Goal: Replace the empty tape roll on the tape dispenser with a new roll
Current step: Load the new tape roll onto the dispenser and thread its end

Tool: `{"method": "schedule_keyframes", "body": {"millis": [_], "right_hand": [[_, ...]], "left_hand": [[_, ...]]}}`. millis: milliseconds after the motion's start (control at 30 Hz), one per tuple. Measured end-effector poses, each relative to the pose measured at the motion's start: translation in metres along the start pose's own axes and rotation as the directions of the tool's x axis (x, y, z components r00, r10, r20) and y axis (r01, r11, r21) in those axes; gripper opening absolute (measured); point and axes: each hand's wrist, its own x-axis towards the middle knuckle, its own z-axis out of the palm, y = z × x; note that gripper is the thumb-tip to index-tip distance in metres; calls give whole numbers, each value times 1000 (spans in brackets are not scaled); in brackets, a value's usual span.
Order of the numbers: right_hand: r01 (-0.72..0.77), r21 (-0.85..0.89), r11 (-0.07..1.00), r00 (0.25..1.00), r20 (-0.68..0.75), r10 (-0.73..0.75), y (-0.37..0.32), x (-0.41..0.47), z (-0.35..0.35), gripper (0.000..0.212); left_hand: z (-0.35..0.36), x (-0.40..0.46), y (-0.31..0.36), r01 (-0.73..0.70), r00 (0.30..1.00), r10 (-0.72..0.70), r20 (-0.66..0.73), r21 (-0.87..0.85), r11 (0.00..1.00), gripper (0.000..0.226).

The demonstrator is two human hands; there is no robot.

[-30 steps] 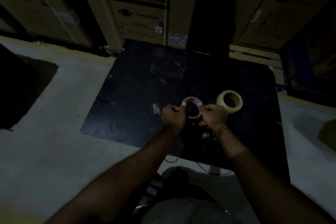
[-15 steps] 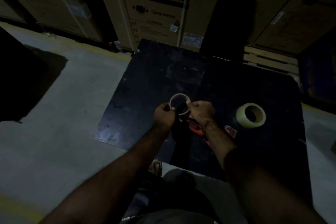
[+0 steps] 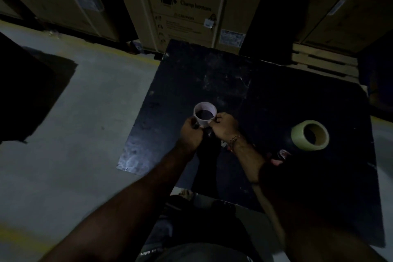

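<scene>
A pale, empty tape core (image 3: 204, 121) is held upright between both hands over the black table (image 3: 191, 78). My left hand (image 3: 190, 133) grips its left side and my right hand (image 3: 224, 126) grips its right side. The tape dispenser (image 3: 280, 156) lies mostly hidden under my right forearm; only a reddish part shows in the dark. A full, yellowish tape roll (image 3: 297, 135) sits apart on the table to the right.
Large cardboard washing-machine boxes (image 3: 182, 6) stand right behind the table. A wooden pallet (image 3: 323, 64) lies at the back right. Grey concrete floor (image 3: 74, 134) stretches to the left, with a dark object (image 3: 25, 95) at the left edge.
The view has shifted, so both hands and the core sit further left of the full roll. The core now stands clear of the dispenser, held between both hands.
</scene>
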Motion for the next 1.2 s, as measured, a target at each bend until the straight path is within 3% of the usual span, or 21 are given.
{"method": "schedule_keyframes", "body": {"millis": [233, 333, 433, 600, 800, 900, 967, 1100, 1200], "right_hand": [[-27, 73, 997, 999, -34, 30, 13, 3, -3, 30], [-13, 94, 996, 994, -106, 23, 21, -4, -18, 41], [6, 78, 997, 980, -198, 10, 38, -20, -43, 33], [2, -167, 986, 897, -435, -76, 86, -54, -86, 25], [-208, -165, 964, 736, -676, 43, 114, -71, -134, 27], [-232, -197, 952, 759, -649, 51, 130, -72, -158, 36], [-233, -291, 928, 818, -575, 25, 143, -69, -170, 46], [-146, -487, 861, 917, -394, -67, 160, -54, -185, 48], [-127, -461, 878, 951, -309, -24, 165, -40, -196, 50]], "left_hand": [[0, -8, 0, 2, 999, 5, -41, 173, 985, 43], [-3, -4, -4, 14, 996, 7, -93, 216, 976, 36], [-8, 2, -11, 54, 985, -9, -173, 261, 964, 35], [-6, -4, 1, 83, 949, 25, -315, 324, 942, 42], [15, -29, 27, 44, 966, 22, -258, 249, 967, 40], [31, -10, 1, 29, 985, -1, -171, 159, 987, 45], [43, 2, -23, 26, 995, -14, -97, 132, 991, 47], [63, -64, 5, 19, 999, -18, -45, 16, 1000, 15], [75, -79, 2, 19, 1000, -19, -25, -2, 1000, 14]]}}
